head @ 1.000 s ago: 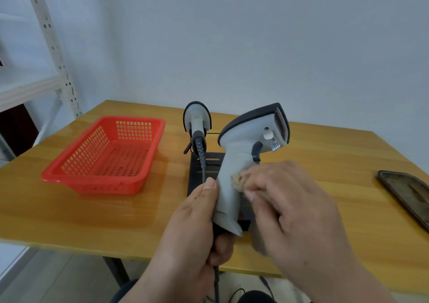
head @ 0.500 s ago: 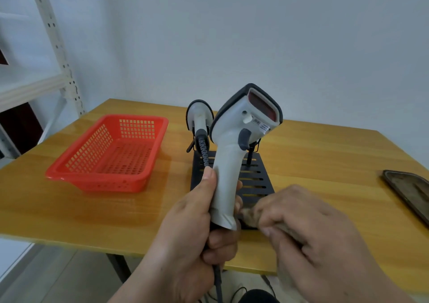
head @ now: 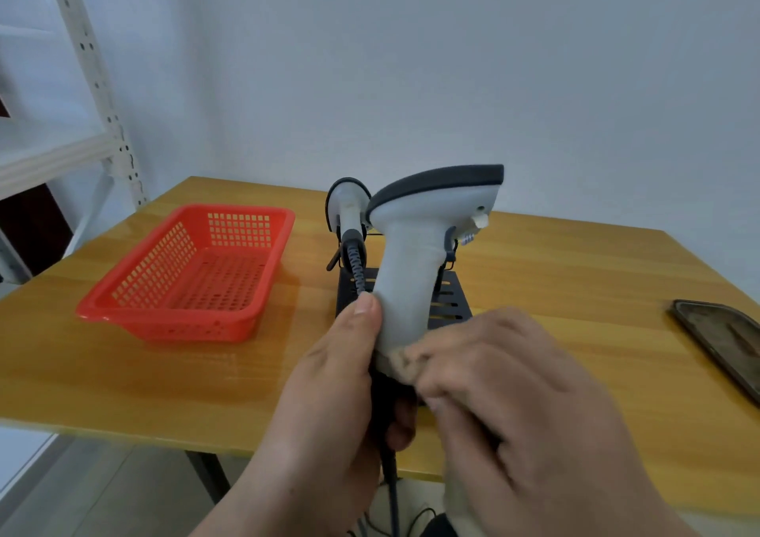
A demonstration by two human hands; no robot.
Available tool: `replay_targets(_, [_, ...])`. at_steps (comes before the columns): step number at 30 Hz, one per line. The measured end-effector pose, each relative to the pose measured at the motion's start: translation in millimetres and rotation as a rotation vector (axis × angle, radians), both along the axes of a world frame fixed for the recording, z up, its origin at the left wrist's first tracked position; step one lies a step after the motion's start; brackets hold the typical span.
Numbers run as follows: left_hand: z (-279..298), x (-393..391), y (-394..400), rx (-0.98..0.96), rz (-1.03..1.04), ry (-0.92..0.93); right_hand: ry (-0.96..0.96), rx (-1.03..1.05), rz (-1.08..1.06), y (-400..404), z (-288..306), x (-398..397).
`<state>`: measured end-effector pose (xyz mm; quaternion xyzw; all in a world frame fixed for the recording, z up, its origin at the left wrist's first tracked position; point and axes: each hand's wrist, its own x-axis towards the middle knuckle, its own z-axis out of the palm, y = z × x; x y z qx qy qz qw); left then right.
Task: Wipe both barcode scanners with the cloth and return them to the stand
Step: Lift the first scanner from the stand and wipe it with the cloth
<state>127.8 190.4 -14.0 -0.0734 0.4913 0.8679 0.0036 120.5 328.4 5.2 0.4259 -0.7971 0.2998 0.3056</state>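
Above the table [head: 123, 372], left hand [head: 329, 392] grips the scanner [head: 415, 256]; right hand [head: 506, 392] pinches the cloth [head: 401, 361].

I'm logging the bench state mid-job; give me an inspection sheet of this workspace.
Surface: wooden table, glossy.
Job's things: held scanner upright; second scanner on black stand; cloth at held handle's base.
Clutter: red basket, looks empty; dark tray at right edge.
Grippers: left hand grips the handle; right hand pinches the cloth.
Cables: coiled cord; cable hanging below.
Surroundings: metal shelving, plain wall.
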Motion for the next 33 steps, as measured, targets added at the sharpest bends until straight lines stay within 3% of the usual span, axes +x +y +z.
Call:
replay_targets(6, [-5.8,3.6,-5.5,-0.109,-0.046,0.046,0.077,0.258,-0.076,14.7,-5.8,-6.9])
replay_targets(8, [-5.5,3.2,-5.4,-0.132,-0.055,0.041,0.074,0.237,-0.111,18.0,-2.7,-7.9])
replay_targets(11, [-2.1,2.8,-1.5,-0.107,-0.081,0.092,0.088,0.045,-0.053,3.8,-0.9,-2.3])
replay_targets(14, [-1.7,3.1,0.9,-0.128,-0.074,0.146,0.122,0.135,-0.010,2.0,-4.4,-2.9])
replay_targets(17, [-1.5,2.7,-3.3,-0.194,0.001,0.124,0.062,0.287,-0.105,20.3,-8.5,-18.0])
replay_targets(23, [-2.0,2.6,-1.4,-0.385,-0.018,0.164,-0.396,-0.022,-0.235,25.8,-14.9,-22.8])
replay_targets(29, [-2.8,2.6,4.2,-0.475,-0.011,0.144,-0.319,-0.240,-0.247,16.0,-14.7,-23.6])
replay_targets(33, [-3.6,-0.7,6.3,-0.545,-0.003,0.197,-0.201,-0.084,-0.118,7.6,-22.4,-23.0])
